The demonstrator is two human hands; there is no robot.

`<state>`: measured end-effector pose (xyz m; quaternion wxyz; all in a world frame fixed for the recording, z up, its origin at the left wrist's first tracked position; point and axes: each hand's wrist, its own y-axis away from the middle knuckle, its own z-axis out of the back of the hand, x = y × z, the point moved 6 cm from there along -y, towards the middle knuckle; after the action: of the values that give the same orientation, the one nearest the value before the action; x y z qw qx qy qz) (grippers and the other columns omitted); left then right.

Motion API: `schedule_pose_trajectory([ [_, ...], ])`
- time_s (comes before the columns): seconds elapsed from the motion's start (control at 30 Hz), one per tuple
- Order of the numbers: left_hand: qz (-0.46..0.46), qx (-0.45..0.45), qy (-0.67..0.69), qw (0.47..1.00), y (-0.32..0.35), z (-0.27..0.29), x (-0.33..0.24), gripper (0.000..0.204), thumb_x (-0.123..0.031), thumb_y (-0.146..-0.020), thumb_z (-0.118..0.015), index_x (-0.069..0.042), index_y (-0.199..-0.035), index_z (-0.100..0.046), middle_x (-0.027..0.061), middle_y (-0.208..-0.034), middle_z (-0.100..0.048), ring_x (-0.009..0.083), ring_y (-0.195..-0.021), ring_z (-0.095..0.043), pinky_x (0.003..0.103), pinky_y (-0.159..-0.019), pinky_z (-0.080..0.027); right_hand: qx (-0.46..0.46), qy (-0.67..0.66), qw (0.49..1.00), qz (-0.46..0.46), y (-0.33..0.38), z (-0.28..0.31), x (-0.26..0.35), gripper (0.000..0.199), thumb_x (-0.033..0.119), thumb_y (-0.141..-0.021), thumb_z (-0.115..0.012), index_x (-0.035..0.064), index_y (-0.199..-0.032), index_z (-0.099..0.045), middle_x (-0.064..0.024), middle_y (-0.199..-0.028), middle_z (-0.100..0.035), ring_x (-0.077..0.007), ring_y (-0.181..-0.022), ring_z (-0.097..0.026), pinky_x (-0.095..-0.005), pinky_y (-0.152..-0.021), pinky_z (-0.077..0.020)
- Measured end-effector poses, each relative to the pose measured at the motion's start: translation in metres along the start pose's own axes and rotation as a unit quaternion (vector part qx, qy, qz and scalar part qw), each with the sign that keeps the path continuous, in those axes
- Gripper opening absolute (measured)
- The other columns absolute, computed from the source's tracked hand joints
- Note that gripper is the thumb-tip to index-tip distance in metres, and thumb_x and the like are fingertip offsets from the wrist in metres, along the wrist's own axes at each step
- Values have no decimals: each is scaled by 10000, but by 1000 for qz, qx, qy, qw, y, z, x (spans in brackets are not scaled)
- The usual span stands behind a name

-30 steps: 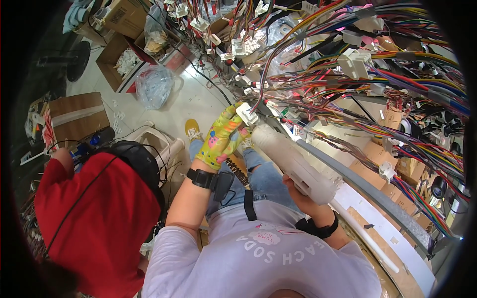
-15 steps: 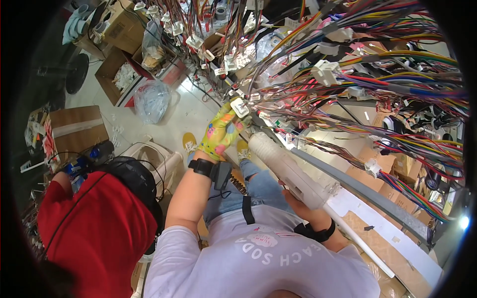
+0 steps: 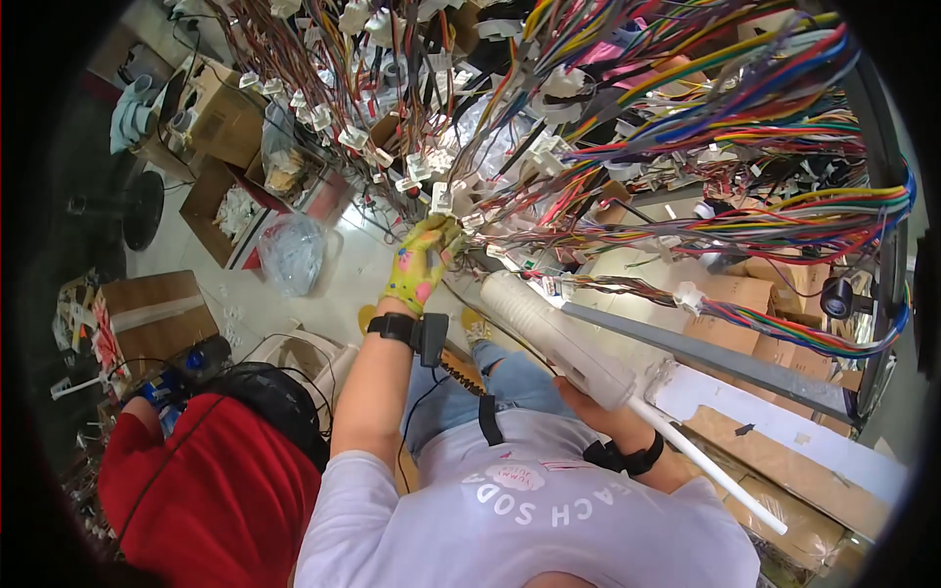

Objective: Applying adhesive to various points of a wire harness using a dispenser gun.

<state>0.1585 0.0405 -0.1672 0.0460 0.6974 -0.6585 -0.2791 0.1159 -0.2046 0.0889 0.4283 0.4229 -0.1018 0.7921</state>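
- Left hand (image 3: pixel 421 263): gloved in yellow with coloured spots, near the centre of the frame. Fingers curled together at the lower end of a white connector (image 3: pixel 443 199), which they appear to hold.
- Connector located just above the gloved fingertips, at the lower edge of the massed wire bundles (image 3: pixel 549 211) that fill the top and upper right of the frame. Many further white connectors hang among these wires.
- Right hand (image 3: pixel 591 402): bare, right of centre, against the lower side of a white cylindrical tool (image 3: pixel 559 338). Its fingers are mostly hidden behind the tool; whether they grip it cannot be told.
- Tool lies aslant, its ribbed end toward the centre of the frame, near the gloved hand but apart from it. A white rod (image 3: pixel 711 465) runs from its other end toward the lower right.
- Grey metal rail (image 3: pixel 686 353) passes beyond the tool, with a white board (image 3: pixel 774 421) beside it.
- Each wrist carries a dark band; the left band (image 3: pixel 392 328) bears a black block.
- Lower left: a co-worker in a red top (image 3: pixel 211 490).
- Upper left: a clear plastic bag (image 3: pixel 294 257) beside an open carton (image 3: pixel 221 211) containing white pieces.
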Motion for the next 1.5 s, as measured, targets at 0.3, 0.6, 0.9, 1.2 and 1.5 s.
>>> schedule_pose_trajectory([
  [0.3, -73, 93, -307, 944, 21, -54, 49, 358, -71, -802, -548, 17, -1148, -574, 147, -1131, -629, 242, -1025, -615, 316, -896, -478, 50, -51, 996, -58, 15, -12, -35, 473, -61, -838, -569, 39, -1296, -506, -81, -1173, -630, -175, -1089, -599, -290, -928, -477],
  [0.6, -13, -33, -212, 977, 8, -48, 64, 220, -114, -874, -545, -39, -1067, -618, 70, -973, -626, 169, -865, -605, 282, -798, -493, -49, -40, 997, 37, 19, 5, -31, 334, 84, -778, -687, 41, -1100, -610, -116, -913, -622, -271, -782, -640, -335, -698, -517],
  [0.9, -358, -66, -213, 907, 90, -134, -26, 247, -17, -881, -528, -21, -1122, -583, 66, -1044, -627, 147, -920, -577, 280, -838, -465, -122, -49, 985, 114, 32, 32, -9, 337, 92, -776, -701, 45, -1099, -622, -118, -926, -637, -282, -777, -655, -341, -677, -525],
  [1.2, -319, -24, -340, 884, 114, -228, -59, 242, 13, -882, -521, -30, -1117, -564, 31, -1053, -599, 91, -876, -542, 228, -813, -445, -106, -129, 984, 59, 79, 75, 3, 445, 27, -824, -621, 20, -1254, -507, -130, -1118, -639, -235, -1028, -615, -347, -902, -465],
  [1.5, -293, -125, -466, 826, 76, -142, 22, 465, -16, -792, -654, -7, -1232, -506, 109, -1165, -563, 226, -1068, -538, 320, -964, -404, -93, -297, 950, 3, 99, 81, -12, 470, 38, -895, -540, -16, -1347, -423, -157, -1259, -576, -241, -1168, -550, -374, -1026, -400],
])
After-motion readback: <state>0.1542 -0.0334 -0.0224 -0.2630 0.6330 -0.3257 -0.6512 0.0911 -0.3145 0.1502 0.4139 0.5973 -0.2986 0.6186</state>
